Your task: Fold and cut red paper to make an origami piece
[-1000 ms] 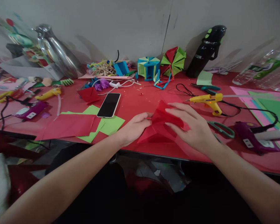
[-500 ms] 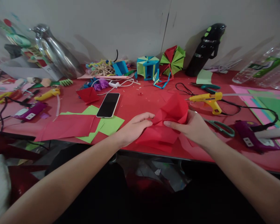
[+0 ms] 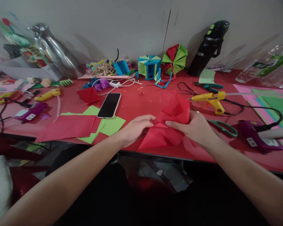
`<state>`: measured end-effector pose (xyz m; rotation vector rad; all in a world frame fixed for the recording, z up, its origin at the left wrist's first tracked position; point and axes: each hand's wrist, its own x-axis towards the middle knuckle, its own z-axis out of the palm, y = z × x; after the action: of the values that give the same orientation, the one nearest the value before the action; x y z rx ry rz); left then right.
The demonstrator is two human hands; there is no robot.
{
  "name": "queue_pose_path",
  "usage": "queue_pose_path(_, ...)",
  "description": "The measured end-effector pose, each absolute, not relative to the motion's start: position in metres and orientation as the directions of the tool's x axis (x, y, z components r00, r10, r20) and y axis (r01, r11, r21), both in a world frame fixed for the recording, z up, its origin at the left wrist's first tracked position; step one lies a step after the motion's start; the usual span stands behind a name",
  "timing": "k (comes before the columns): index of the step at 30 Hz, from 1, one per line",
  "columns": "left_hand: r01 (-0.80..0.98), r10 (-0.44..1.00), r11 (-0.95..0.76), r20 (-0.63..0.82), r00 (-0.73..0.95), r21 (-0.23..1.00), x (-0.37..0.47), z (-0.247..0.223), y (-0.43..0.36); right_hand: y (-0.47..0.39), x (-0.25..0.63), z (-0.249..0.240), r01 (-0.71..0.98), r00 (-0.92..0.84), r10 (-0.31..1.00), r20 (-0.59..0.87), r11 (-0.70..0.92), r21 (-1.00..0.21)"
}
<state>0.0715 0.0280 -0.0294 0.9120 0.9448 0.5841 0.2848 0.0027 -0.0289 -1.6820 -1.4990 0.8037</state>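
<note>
A sheet of red folding paper (image 3: 163, 138), partly folded with its upper part standing up in creased flaps, is between my hands at the table's front edge. My right hand (image 3: 196, 125) grips its right side, thumb pressed on the front and the other fingers behind. At the left edge of the paper, my left hand (image 3: 138, 128) has its thumb and fingers closed together on it; the fingertips are partly hidden. The lower flap spreads toward me with a pointed corner at the left.
Left of my hands lie a phone (image 3: 109, 105), red sheets (image 3: 68, 127) and green sheets (image 3: 115, 125). A yellow glue gun (image 3: 209, 99) and scissors (image 3: 224, 128) lie to the right. Behind stand folded paper models (image 3: 149, 67), a black bottle (image 3: 208, 48) and a steel jug (image 3: 58, 51).
The paper's lower flap has shifted and now lies flatter, with a sharper left corner. Both hands stay in nearly the same place.
</note>
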Motion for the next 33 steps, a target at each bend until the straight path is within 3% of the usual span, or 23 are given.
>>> queue_pose_path(4,0.014,0.790,0.468,-0.425,0.442,0.884,0.067,-0.030,0.032,0.002,0.285,-0.028,0.512,0.120,0.992,0.028,-0.037,-0.858)
queue_pose_path(8,0.077,0.780,0.313,-0.303,0.548,0.947,0.058,-0.024,0.036,0.001,0.287,-0.028,0.536,0.130,0.991,0.018,-0.055,-0.842)
queue_pose_path(11,0.114,0.804,0.244,-0.266,0.532,0.963,0.053,-0.019,0.038,0.002,0.288,-0.029,0.533,0.120,0.993,0.022,-0.046,-0.845)
queue_pose_path(23,0.160,0.779,0.229,-0.279,0.561,0.960,0.049,-0.016,0.040,0.001,0.287,-0.027,0.519,0.097,0.995,0.017,-0.036,-0.854)
queue_pose_path(30,0.236,0.836,-0.077,-0.066,0.545,0.969,0.050,-0.013,0.036,0.002,0.285,-0.024,0.538,0.090,0.995,0.048,-0.008,-0.843)
queue_pose_path(33,0.341,0.828,-0.131,-0.086,0.554,0.931,0.052,-0.008,0.033,0.001,0.284,-0.025,0.536,0.096,0.995,0.042,-0.016,-0.844)
